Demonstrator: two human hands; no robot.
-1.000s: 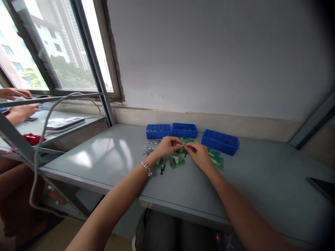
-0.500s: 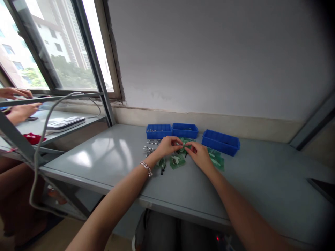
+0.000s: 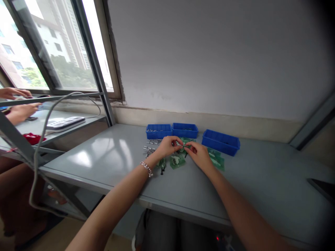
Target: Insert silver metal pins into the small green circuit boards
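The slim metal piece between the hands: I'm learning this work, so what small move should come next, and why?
Perhaps a gentle turn with the right hand while the left hand steadies: both seem to pinch the slim metal piece, close together near the green bags.

Slim piece (image 3: 184, 145) between left grip (image 3: 166, 145) and right grip (image 3: 200, 152): too small to identify; ends hidden. Dark object (image 3: 323, 187) cropped at right edge. Rightmost blue bin (image 3: 220, 143): interior indistinct.
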